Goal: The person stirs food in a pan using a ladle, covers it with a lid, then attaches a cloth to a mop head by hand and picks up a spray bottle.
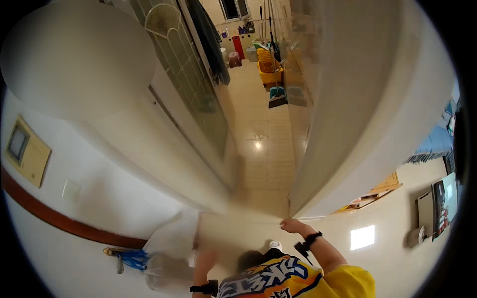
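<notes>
A person in a yellow patterned shirt [278, 278] stands at a doorway, a pale plastic bag [171, 236] just left of the left hand [206, 259], the nearer of the two. The bag's long axis runs roughly up and down the view, alongside the left forearm; whether they touch cannot be told. Motion blur hides whether the left hand is open or closed. The right hand [294, 226], fingers loosely curled, appears near the foot of the pale wall edge [343, 124]; any grip cannot be made out. Ahead, tiled floor [261, 171] runs between that edge and a glass-paned door [191, 64], toward a dustpan [277, 93] and yellow mop bucket [271, 74] along the right side.
</notes>
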Motion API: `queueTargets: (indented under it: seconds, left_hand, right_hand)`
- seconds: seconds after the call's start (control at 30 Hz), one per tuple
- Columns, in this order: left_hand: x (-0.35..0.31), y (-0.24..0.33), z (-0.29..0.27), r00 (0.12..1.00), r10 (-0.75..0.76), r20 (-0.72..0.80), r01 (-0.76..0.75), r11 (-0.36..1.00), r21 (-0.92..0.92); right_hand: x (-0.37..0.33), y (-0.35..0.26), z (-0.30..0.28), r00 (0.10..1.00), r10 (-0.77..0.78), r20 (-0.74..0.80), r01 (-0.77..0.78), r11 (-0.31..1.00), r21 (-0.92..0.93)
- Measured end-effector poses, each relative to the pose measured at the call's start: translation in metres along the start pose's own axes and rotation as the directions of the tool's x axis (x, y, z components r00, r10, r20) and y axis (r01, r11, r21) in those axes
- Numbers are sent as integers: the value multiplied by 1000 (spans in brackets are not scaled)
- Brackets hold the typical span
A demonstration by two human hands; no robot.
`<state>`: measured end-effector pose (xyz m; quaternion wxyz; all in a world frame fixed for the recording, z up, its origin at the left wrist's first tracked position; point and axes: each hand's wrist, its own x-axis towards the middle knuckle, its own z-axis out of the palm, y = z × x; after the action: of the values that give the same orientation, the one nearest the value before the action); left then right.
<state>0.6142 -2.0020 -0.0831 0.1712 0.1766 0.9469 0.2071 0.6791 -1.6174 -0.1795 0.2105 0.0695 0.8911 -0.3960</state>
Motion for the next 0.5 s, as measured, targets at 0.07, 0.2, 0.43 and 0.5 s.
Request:
queueTargets:
  seconds: [0.07, 0.2, 0.43, 0.5]
  left_hand:
    - [44, 12, -13, 998, 4, -61, -8, 999, -54]
    - [139, 26, -37, 952, 199, -232, -238, 958, -158]
    - [350, 86, -83, 926, 288, -243, -338, 920, -196]
    - [411, 118, -99, 919, 371, -134, -394, 859, -326]
  right_hand:
    - [59, -25, -24, 991, -127, 31, 128, 991, -40]
    - [151, -64, -81, 983, -167, 80, 164, 985, 49]
    - [250, -70, -229, 998, 54, -21, -54, 998, -14]
    - [263, -61, -268, 965, 255, -55, -243, 955, 170]
